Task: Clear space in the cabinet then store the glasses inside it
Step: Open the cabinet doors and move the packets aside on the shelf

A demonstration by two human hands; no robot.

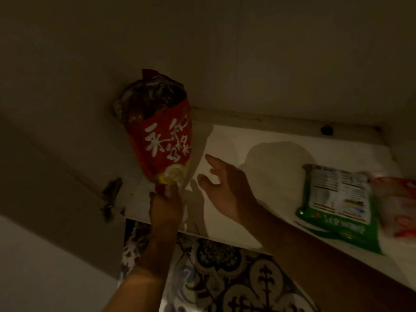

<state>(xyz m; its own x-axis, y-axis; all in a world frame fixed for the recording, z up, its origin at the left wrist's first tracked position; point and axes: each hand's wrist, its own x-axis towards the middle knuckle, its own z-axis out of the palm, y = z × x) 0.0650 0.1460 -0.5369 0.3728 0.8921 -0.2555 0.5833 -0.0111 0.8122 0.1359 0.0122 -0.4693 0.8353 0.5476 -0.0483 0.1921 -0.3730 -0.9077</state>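
Note:
I look up into a dim cabinet with a pale shelf. My left hand grips the lower end of a red packet with white characters and holds it upright at the shelf's left end, against the side wall. My right hand hovers over the shelf just right of the packet, fingers spread and holding nothing. No glasses are in view.
A green food packet lies on the shelf's right part, with a pink-red packet beside it at the frame edge. A door hinge sits at the left. Patterned tiles show below the shelf.

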